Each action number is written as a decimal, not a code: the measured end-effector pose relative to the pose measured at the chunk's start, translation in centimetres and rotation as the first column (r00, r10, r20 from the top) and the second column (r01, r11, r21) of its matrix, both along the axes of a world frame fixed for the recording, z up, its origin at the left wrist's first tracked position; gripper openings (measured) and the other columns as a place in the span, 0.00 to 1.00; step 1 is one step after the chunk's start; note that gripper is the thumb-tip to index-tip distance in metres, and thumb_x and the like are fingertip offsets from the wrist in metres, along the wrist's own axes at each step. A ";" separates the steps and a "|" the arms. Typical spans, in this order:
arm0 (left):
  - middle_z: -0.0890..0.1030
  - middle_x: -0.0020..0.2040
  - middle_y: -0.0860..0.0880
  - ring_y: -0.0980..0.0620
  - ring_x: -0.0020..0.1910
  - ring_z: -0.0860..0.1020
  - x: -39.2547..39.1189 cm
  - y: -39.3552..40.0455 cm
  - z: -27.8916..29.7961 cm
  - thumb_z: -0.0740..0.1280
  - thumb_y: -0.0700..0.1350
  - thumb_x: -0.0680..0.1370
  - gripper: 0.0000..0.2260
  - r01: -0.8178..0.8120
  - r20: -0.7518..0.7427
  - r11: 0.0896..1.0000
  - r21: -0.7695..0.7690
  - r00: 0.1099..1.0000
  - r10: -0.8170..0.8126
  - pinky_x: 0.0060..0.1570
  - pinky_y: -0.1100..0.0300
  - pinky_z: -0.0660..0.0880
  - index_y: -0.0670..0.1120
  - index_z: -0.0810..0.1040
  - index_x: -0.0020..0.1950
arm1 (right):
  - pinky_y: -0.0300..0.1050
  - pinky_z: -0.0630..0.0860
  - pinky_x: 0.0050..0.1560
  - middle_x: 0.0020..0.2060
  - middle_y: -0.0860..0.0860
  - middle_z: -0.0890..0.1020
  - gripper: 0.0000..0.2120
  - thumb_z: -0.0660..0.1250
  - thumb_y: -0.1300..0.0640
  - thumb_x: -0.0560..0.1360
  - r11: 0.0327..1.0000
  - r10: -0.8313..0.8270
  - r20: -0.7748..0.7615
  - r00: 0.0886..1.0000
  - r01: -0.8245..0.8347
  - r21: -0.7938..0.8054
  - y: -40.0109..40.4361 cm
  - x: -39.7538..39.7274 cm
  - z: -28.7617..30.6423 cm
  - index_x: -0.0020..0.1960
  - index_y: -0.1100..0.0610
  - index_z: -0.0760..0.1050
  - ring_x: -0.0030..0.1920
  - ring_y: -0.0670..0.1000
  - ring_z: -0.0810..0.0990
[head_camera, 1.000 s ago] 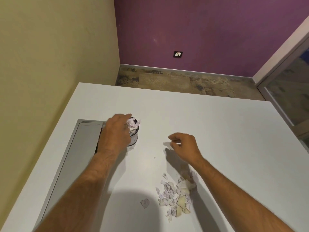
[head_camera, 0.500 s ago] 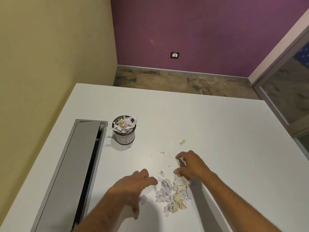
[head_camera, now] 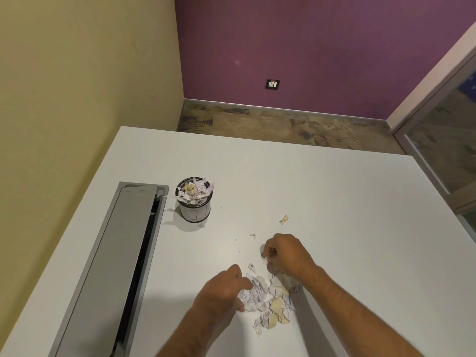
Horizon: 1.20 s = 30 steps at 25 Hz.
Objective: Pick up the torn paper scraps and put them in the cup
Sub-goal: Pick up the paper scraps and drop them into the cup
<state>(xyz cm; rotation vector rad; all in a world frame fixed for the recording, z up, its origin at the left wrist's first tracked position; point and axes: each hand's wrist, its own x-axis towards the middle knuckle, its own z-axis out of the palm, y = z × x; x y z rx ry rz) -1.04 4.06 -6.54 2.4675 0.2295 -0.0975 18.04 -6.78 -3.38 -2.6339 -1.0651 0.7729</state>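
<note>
Spanning the view, the white counter (head_camera: 322,202) carries a scrap-filled cup (head_camera: 195,205) beside a grey hatch (head_camera: 121,253). Nearer, the left hand (head_camera: 221,292) curls against the paper scraps (head_camera: 268,300); the right hand (head_camera: 286,256) pinches a scrap.

Scrap pile (head_camera: 268,300) partly hidden under hands.

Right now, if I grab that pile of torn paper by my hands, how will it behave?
The pile of scraps looks thin and crumpled, so probably light and floppy. Being loose pieces, some will likely slip out; the cup already overflows, so more may spill.
</note>
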 end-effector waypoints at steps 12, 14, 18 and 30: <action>0.79 0.45 0.47 0.46 0.47 0.76 -0.9 -0.8 -0.8 0.66 0.46 0.75 0.05 -0.114 0.026 0.993 -0.013 0.993 0.114 0.47 0.56 0.70 0.46 0.79 0.43 | 0.45 0.83 0.35 0.33 0.50 0.85 0.06 0.79 0.62 0.66 0.779 -0.215 -0.321 0.922 0.361 0.513 7.4 0.4 6.0 0.38 0.55 0.83 0.28 0.49 0.84; 0.80 0.43 0.46 0.45 0.44 0.77 -1.1 -0.4 -0.7 0.67 0.45 0.74 0.05 -0.107 0.069 0.994 -0.008 0.992 0.107 0.46 0.54 0.72 0.45 0.79 0.41 | 0.46 0.83 0.35 0.34 0.52 0.85 0.07 0.79 0.63 0.65 0.745 -0.191 -0.336 0.922 0.359 0.562 10.5 0.4 7.1 0.38 0.55 0.82 0.29 0.50 0.83; 0.80 0.38 0.54 0.58 0.40 0.76 -0.4 1.4 1.9 0.70 0.46 0.70 0.02 -0.277 0.017 0.933 -0.230 0.957 0.289 0.43 0.62 0.71 0.49 0.80 0.38 | 0.43 0.80 0.39 0.35 0.48 0.84 0.07 0.78 0.60 0.66 0.799 -0.098 -0.163 0.982 0.175 0.575 16.3 -0.1 8.3 0.40 0.51 0.83 0.35 0.49 0.83; 0.83 0.37 0.52 0.56 0.29 0.81 -1.3 13.1 9.7 0.77 0.37 0.68 0.09 -0.673 0.176 0.554 -0.489 0.546 0.819 0.32 0.70 0.77 0.51 0.84 0.37 | 0.45 0.69 0.37 0.47 0.58 0.81 0.07 0.68 0.60 0.72 0.899 0.432 0.307 0.848 -0.429 -0.081 23.6 -2.4 5.4 0.50 0.57 0.80 0.39 0.58 0.75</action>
